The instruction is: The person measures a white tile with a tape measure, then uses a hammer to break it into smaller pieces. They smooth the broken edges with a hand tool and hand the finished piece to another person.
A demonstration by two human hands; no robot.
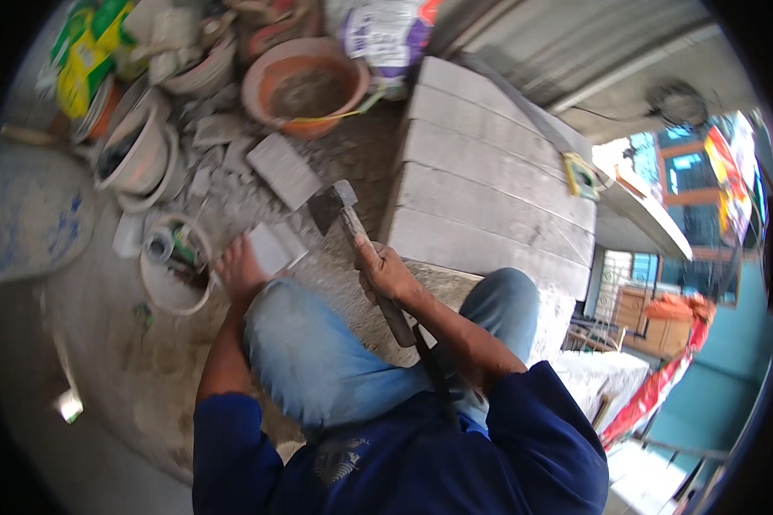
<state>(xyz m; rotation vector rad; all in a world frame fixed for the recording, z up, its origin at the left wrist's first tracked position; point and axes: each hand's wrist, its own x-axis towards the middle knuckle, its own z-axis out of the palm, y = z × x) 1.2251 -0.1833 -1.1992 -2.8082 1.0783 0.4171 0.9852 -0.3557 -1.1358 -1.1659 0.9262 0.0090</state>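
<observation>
My right hand (386, 274) is wrapped round the wooden handle of a hammer (336, 204). The hammer's head is metal, with a bright block on one side and a darker, flatter part on the other. It is raised in front of my knees, and its handle end hangs near my right thigh. Low beside my left knee, my left hand (240, 269) has its fingers spread against the left side of a pale flat block (274, 247). The palm and thumb do not show clearly. A larger grey block (284, 171) lies on the rubble just beyond.
Broken chunks (223, 153) litter the floor. A bucket (177, 275) holding bottles stands left of my left hand. Behind are a brown basin (305, 86) with grey material and stacked tubs (137, 159). A low block-topped platform (489, 180) rises to my right, bearing a yellow tool (581, 178).
</observation>
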